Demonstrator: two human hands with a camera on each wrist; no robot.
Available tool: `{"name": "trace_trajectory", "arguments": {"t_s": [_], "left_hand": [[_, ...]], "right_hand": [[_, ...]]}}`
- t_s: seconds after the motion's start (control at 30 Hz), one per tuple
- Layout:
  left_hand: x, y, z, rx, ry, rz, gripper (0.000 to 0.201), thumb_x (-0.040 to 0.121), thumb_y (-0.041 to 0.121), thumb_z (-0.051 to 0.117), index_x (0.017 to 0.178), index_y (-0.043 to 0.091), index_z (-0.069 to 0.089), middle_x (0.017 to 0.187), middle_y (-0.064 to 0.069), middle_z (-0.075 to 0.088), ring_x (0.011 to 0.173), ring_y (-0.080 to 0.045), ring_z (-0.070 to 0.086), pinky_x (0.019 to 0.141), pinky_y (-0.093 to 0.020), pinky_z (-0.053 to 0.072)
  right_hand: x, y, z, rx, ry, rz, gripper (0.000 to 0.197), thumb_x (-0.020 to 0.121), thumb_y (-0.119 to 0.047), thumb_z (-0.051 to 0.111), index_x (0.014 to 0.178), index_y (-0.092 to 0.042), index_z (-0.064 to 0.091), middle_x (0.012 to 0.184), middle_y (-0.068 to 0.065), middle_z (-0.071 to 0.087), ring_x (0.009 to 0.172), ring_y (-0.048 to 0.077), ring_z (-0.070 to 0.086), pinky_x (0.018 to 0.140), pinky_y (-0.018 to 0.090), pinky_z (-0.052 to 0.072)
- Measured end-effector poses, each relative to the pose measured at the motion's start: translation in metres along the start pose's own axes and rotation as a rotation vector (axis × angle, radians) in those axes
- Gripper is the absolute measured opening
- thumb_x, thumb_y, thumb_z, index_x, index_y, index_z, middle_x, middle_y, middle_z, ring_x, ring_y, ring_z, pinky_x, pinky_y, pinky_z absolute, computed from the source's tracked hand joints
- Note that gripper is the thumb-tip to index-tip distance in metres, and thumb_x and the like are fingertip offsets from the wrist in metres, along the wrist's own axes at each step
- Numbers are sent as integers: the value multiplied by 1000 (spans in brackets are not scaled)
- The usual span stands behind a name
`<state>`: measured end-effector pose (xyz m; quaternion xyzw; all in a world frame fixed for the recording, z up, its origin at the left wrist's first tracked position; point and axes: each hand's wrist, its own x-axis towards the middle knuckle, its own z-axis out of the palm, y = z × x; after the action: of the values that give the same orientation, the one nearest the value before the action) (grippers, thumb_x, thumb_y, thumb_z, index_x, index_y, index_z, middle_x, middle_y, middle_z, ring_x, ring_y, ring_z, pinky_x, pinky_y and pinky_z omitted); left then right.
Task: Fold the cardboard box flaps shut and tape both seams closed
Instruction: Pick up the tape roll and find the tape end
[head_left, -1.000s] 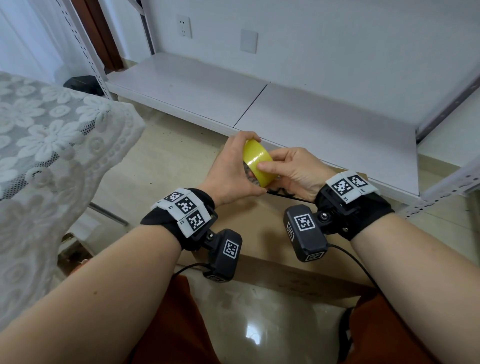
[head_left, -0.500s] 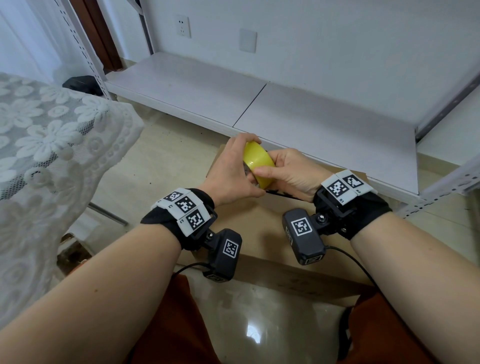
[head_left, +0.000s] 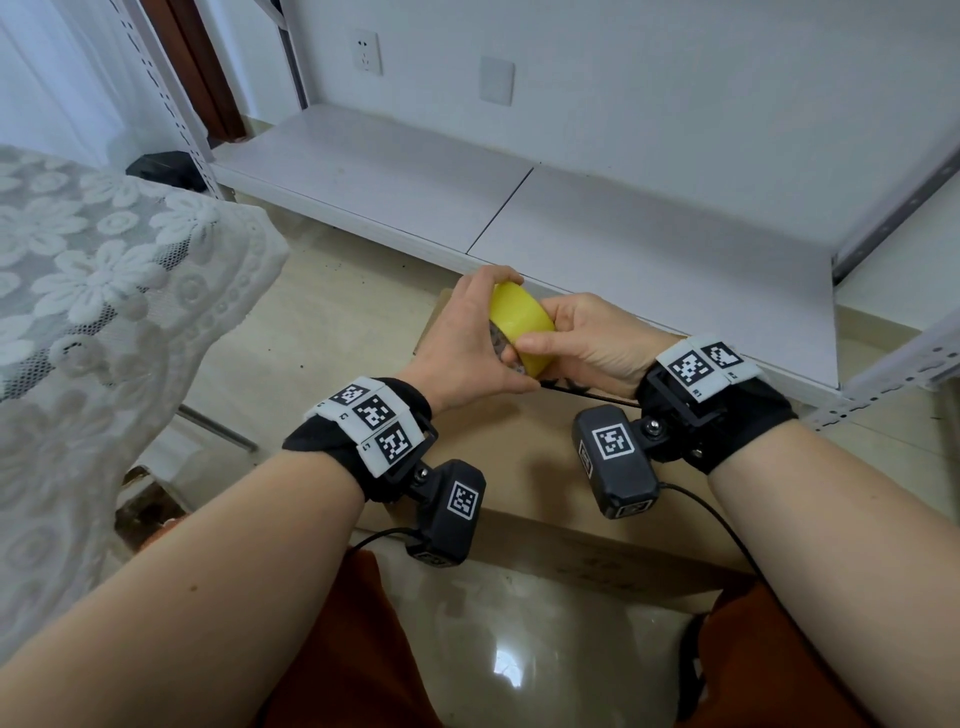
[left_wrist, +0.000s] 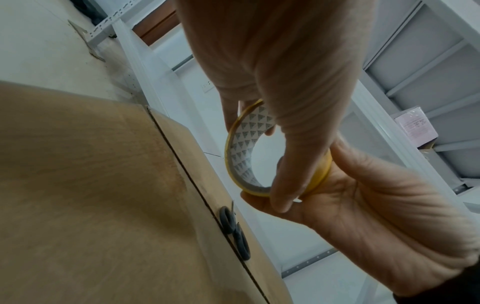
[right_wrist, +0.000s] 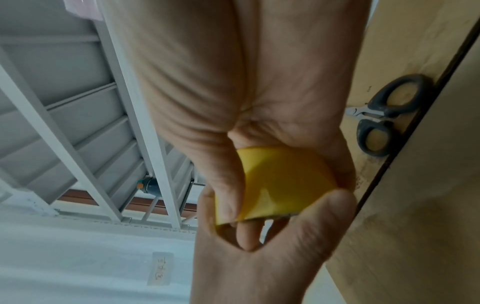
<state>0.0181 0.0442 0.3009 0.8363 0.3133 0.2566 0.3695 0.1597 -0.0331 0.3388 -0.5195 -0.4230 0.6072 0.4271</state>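
A yellow tape roll (head_left: 519, 327) is held in both hands above the brown cardboard box (head_left: 524, 467). My left hand (head_left: 467, 343) grips the roll, fingers through its printed core (left_wrist: 244, 148). My right hand (head_left: 576, 343) curls round the roll's outer side (right_wrist: 280, 183), thumb pressed on the yellow band. The box's top flaps lie flat and meet at a dark centre seam (left_wrist: 182, 160). Black-handled scissors (right_wrist: 381, 115) lie on the box top beside that seam, under my hands.
A low white shelf board (head_left: 519, 208) runs just behind the box, with metal rack posts (head_left: 883, 364) at the right. A table with a white lace cloth (head_left: 104, 291) stands at the left. Glossy floor tiles (head_left: 519, 649) lie between my knees.
Both hands have turned the roll slightly; my right thumb has slid down along the yellow band. The hands stay in the same place above the box.
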Motion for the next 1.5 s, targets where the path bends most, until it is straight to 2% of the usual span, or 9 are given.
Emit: {"name": "trace_trajectory", "arguments": {"t_s": [0.13, 0.27, 0.37, 0.63, 0.73, 1.03, 1.23, 1.33, 1.5], "left_hand": [[1, 6, -4, 0, -97, -16, 96, 55, 38, 90, 134, 30, 37, 124, -4, 40, 116, -15, 41, 101, -29, 41], [3, 4, -8, 114, 64, -94, 65, 56, 48, 86, 101, 18, 50, 106, -2, 45, 92, -15, 47, 78, -25, 42], [4, 3, -6, 294, 116, -97, 63, 56, 59, 81, 92, 11, 62, 95, -1, 54, 92, -19, 50, 73, -25, 38], [-3, 15, -4, 388, 176, -162, 47, 66, 56, 74, 72, 24, 40, 63, 3, 49, 71, -26, 57, 56, -29, 32], [-4, 17, -3, 441, 190, -156, 43, 68, 58, 71, 76, 24, 45, 69, 0, 58, 75, -26, 60, 57, -29, 35], [-2, 12, -4, 303, 228, -170, 36, 67, 47, 73, 80, 16, 60, 67, 1, 62, 70, -24, 61, 57, -31, 45], [2, 11, -5, 285, 223, -220, 43, 67, 54, 74, 68, 20, 47, 58, 8, 49, 64, -21, 54, 51, -29, 35], [1, 12, -2, 292, 238, -238, 42, 68, 52, 72, 67, 19, 47, 56, 7, 48, 62, -21, 52, 50, -29, 29], [0, 11, -1, 312, 257, -212, 45, 68, 56, 72, 78, 14, 58, 63, 4, 57, 65, -20, 55, 53, -31, 41]], "right_hand": [[-3, -5, -1, 18, 151, 4, 17, 85, 9, 55, 92, -6, 58, 79, 10, 64, 57, 16, 62, 46, 24, 45], [4, 0, -5, -179, 426, -3, 48, 52, -15, 89, 89, -19, 59, 105, 9, 60, 94, 26, 62, 78, 41, 54], [6, 0, -3, -397, 561, -25, 42, 52, -23, 90, 80, -22, 58, 104, 11, 62, 100, 28, 61, 88, 45, 53], [3, 0, 4, -481, 560, -88, 4, 72, -11, 78, 73, -14, 76, 72, 7, 72, 70, 32, 68, 70, 45, 58], [5, 4, 10, -593, 583, -128, 7, 78, -9, 72, 71, -9, 74, 59, -1, 64, 49, 10, 57, 46, 22, 46], [5, 8, 17, -849, 534, -248, 6, 86, -12, 58, 81, -11, 60, 90, 1, 56, 78, 16, 55, 71, 23, 44], [4, -1, 15, -503, 551, -149, 11, 87, -10, 62, 84, -16, 71, 88, 8, 71, 83, 32, 69, 74, 47, 56], [0, -2, 18, -447, 577, -132, 3, 80, -13, 72, 81, -11, 75, 84, 10, 72, 82, 46, 64, 61, 41, 54], [4, 0, 15, -396, 560, -103, 11, 80, -11, 73, 70, -13, 70, 81, 13, 71, 84, 43, 66, 75, 54, 54]]}}
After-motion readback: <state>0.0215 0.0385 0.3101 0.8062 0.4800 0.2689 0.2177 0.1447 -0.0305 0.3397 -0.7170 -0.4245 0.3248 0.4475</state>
